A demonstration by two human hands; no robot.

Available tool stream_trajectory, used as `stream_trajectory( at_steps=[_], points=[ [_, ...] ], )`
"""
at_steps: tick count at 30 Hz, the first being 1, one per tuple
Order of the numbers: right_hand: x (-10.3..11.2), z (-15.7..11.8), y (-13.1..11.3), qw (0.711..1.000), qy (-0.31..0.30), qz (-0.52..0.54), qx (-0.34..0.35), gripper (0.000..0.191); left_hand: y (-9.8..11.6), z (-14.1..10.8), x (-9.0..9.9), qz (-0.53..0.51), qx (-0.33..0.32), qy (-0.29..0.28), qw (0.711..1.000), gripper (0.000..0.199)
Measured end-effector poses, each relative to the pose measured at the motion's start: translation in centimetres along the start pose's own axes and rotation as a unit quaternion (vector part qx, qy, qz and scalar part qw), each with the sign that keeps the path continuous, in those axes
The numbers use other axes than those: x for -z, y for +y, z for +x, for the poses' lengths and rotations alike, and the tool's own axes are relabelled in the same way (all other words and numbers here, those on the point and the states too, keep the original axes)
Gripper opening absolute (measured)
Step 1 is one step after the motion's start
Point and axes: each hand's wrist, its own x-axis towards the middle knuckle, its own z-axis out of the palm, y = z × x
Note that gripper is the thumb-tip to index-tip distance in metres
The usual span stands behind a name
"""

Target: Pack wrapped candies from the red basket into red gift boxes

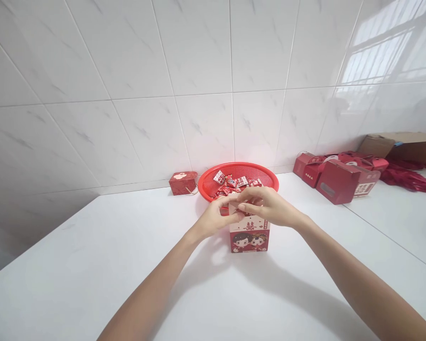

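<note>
A red and cream box (249,239) with two cartoon figures on its front stands upright on the white table. My left hand (215,219) is at the box's upper left edge, thumb and fingers closed on its top part. From the right, my right hand (270,206) reaches over the top, its fingers bent and its thumb against the upper front. Both hands cover much of the box's top. Right behind the box is a red plastic basket (266,174) holding several small red and white packets (242,182).
A small dark red box (182,183) sits left of the basket by the tiled wall. At the right lie several red boxes (337,181), red fabric (408,177) and an open cardboard box (404,138). The white table (92,265) has a seam at right.
</note>
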Motion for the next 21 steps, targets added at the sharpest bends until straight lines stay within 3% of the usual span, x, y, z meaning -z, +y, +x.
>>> stream_trajectory(
  at_steps=[5,10,13,17,21],
  points=[
    [1.2,-0.7,-0.3,1.0,-0.018,-0.007,-0.003,0.011,-0.2,0.1,0.2,0.012,0.009,0.006,1.0,0.046],
    [1.8,-1.0,-0.7,0.995,-0.058,-0.082,0.012,0.021,-0.3,0.0,0.3,0.029,0.032,0.011,0.999,0.05],
    [1.7,-1.0,-0.6,0.993,-0.051,-0.102,0.013,0.023,-0.1,0.0,0.3,0.026,0.024,0.006,0.999,0.05],
    [1.8,-1.3,-0.3,0.994,0.014,-0.107,0.031,0.021,0.0,-0.1,0.2,0.033,0.016,0.016,0.999,0.044],
    [2.5,-2.0,0.7,0.987,0.13,-0.092,0.016,0.021,-0.6,-0.1,-0.1,0.044,0.022,0.044,0.998,0.037]
  ],
)
